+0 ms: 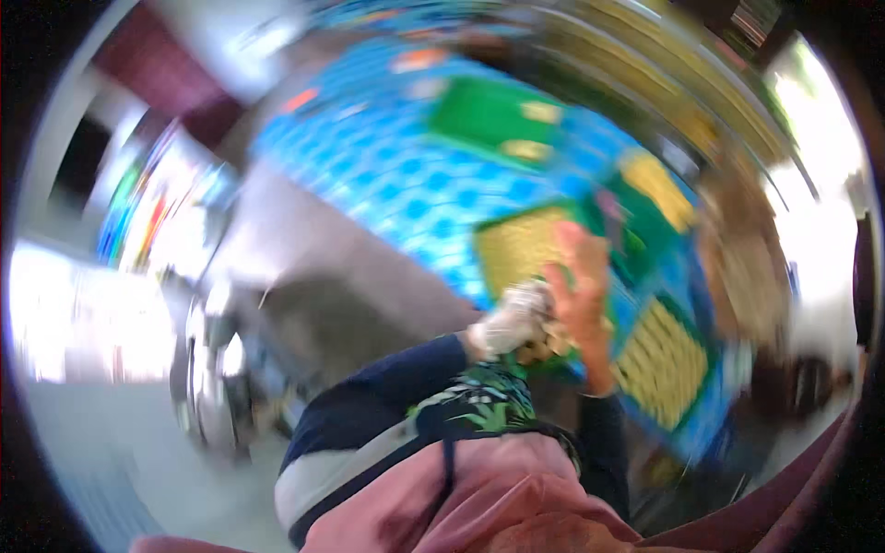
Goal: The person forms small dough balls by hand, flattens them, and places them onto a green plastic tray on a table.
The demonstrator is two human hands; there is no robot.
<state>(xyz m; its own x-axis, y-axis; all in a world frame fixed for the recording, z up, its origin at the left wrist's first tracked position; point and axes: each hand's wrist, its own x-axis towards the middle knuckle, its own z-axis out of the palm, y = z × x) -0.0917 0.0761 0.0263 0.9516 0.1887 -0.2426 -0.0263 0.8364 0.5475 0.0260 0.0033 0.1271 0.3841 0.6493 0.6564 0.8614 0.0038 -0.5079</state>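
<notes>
My left hand, in a white glove, is in front of my body at the near edge of the table. Motion smears its fingers, and I cannot make out whether it holds anything. Right beside it is my right hand, bare, with fingers stretched out and apart. Beneath the hands lie pale yellow-tan pieces, too blurred to name. Just beyond the hands, a green tray is covered with yellowish pieces. To the right, another green tray carries rows of similar pieces.
A blue patterned cloth covers the table. Farther back lies a green tray with two pale yellow piles; a dark green one is at right. A brown sack-like shape stands beyond it. Shiny metal equipment is at left.
</notes>
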